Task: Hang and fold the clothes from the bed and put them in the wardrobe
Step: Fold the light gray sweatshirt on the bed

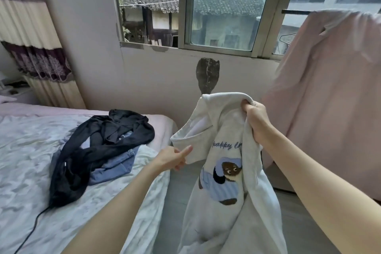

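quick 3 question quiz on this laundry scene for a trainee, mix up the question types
1. True or false: the right hand grips the white t-shirt near its top.
2. Which clothes lie on the bed? A) black garment and jeans B) a red coat C) none
3. Fill in: the left hand pinches the t-shirt's ____.

Key: 1 true; 2 A; 3 sleeve

A window [206, 6] shows tiled roofs; patterned curtain [31, 47] left.
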